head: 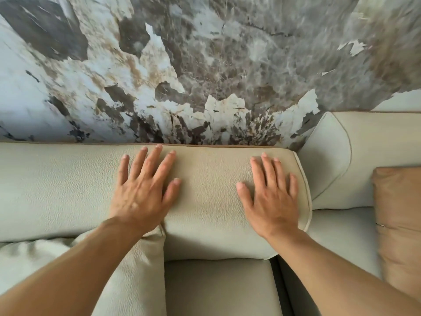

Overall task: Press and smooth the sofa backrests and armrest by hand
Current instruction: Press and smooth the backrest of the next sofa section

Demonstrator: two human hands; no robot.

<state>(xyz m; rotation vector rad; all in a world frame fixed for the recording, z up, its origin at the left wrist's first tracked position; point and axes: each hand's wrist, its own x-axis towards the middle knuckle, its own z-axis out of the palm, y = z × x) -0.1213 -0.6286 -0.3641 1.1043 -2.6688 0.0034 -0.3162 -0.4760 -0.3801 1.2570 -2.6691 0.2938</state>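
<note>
Both palms flat, fingers spread, gripping nothing: left hand (142,192) mid-top of pale beige pebbled-leather backrest (209,201), right hand (272,197) near its right piped edge. Press evenly w/ whole palm, sweep outward toward edges, avoid dragging creases.

- No readable text, labels, brands or numbers anywhere.
- Sofa backrest (211,192), cushion (401,220) and marble-pattern wall (182,65): all unmarked.

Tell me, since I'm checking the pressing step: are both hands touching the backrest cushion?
Touching. The head view shows the left hand and right hand lying palm-down, fingers spread, flat on the backrest cushion.
</note>
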